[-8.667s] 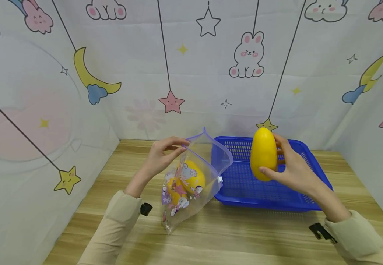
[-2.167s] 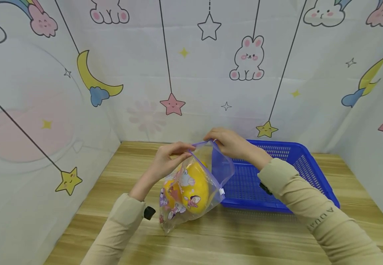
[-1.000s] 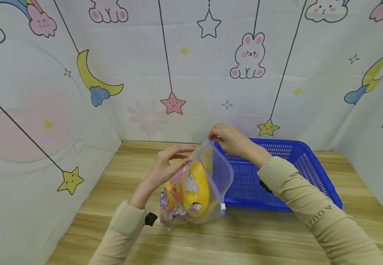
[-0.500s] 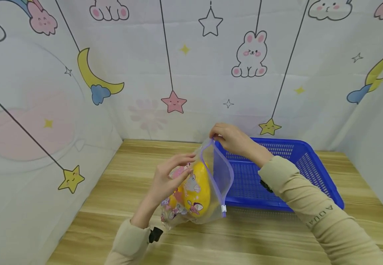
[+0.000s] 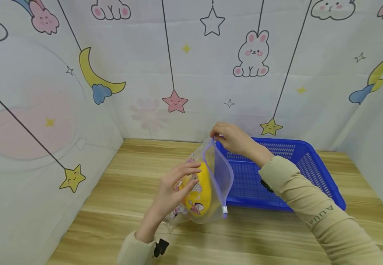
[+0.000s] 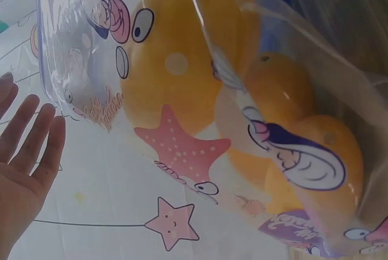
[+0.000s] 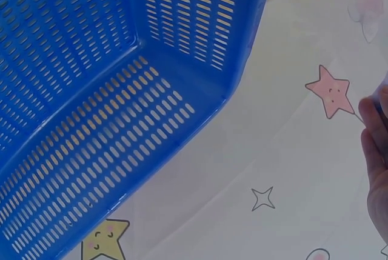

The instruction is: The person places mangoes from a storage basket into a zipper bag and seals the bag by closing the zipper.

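Note:
My right hand [image 5: 232, 140] pinches the top corner of a clear zip bag [image 5: 217, 209] printed with sea creatures. Its purple-edged mouth gapes toward the right, and a white slider [image 5: 225, 209] sits at the lower end of the zip. Through the plastic show a large yellow oval fruit [image 5: 204, 189] and, in the left wrist view, smaller oranges [image 6: 282, 84]. My left hand [image 5: 175, 186] is at the bag's left side with fingers spread and extended; in the left wrist view the hand [image 6: 27, 157] holds nothing. Whether its fingertips touch the plastic, I cannot tell.
A blue slotted basket [image 5: 302, 156] stands right of the bag, behind my right forearm. Both bag and basket are on a wood-grain table [image 5: 138, 162]. White cloth [image 5: 198, 81] with cartoon prints hangs at the back and sides.
The yellow fruit, earlier in my right hand, is now inside the bag. My right hand has taken the bag's corner; my left hand has released the rim and moved down along the side.

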Demonstrator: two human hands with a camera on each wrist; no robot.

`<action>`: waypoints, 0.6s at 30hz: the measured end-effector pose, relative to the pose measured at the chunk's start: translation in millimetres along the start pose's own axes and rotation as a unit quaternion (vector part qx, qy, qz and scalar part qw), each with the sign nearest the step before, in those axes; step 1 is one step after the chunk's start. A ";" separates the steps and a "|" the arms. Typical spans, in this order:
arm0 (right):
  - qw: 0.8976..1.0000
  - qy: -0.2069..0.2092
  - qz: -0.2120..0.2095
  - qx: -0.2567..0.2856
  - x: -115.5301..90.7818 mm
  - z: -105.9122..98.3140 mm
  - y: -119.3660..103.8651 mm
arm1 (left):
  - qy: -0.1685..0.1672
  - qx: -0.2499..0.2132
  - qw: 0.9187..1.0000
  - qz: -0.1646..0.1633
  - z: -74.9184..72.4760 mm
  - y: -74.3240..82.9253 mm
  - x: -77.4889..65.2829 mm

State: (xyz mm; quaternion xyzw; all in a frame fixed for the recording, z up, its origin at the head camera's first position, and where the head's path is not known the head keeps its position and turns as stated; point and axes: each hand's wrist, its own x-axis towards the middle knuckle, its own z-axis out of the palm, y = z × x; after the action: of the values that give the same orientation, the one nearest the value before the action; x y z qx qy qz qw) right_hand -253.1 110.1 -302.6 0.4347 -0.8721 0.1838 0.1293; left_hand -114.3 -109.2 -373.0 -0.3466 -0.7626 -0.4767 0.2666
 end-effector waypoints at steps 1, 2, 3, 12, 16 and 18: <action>1.000 -0.001 0.002 0.000 0.2 0.1 -0.1 | 0.002 0.007 1.000 0.010 0.9 0.8 -0.3; 1.000 -0.001 0.004 -0.001 0.4 0.2 0.1 | 0.003 0.014 1.000 0.018 1.8 1.8 -0.9; 1.000 -0.002 0.005 -0.001 0.4 0.3 0.1 | 0.002 0.022 0.999 0.027 2.6 3.0 -1.5; 1.000 0.004 0.007 -0.002 0.1 1.3 2.1 | -0.010 0.074 0.995 0.070 9.1 15.7 -7.1; 1.000 0.003 0.006 0.000 0.6 1.4 2.3 | -0.008 0.089 0.991 0.101 12.6 20.3 -5.8; 1.000 0.002 0.007 0.001 0.6 1.2 2.8 | -0.005 0.094 0.989 0.113 14.6 22.2 -5.3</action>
State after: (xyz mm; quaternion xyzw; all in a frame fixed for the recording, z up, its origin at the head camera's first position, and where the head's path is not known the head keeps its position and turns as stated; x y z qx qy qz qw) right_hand -255.7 110.7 -304.1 0.4280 -0.8748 0.1864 0.1298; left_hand -94.8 -90.5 -370.7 -0.4057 -0.7614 -0.3680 0.3467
